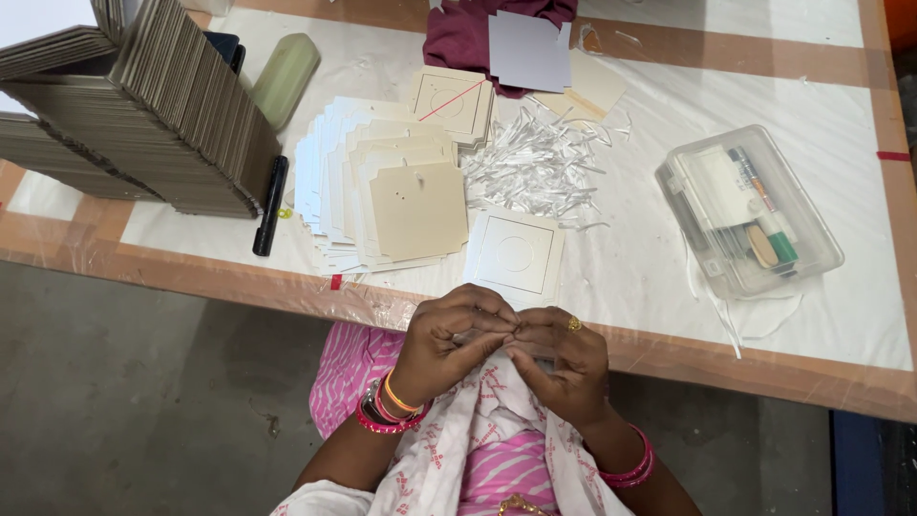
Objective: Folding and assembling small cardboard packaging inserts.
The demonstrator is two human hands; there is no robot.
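Bright, even light — sharp, soft shadows

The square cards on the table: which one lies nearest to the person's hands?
The white card with an embossed circle inside a square, lying alone just beyond the left hand and right hand. The other cards sit in overlapping heaps farther away.

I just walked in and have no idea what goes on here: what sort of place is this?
Probably a small hand-assembly or packaging workshop. A big stack of grey cardboard sheets stands on the plastic-covered table, beside fanned-out square cards and a heap of clear plastic strips. The person's hands work something small together at the table edge.
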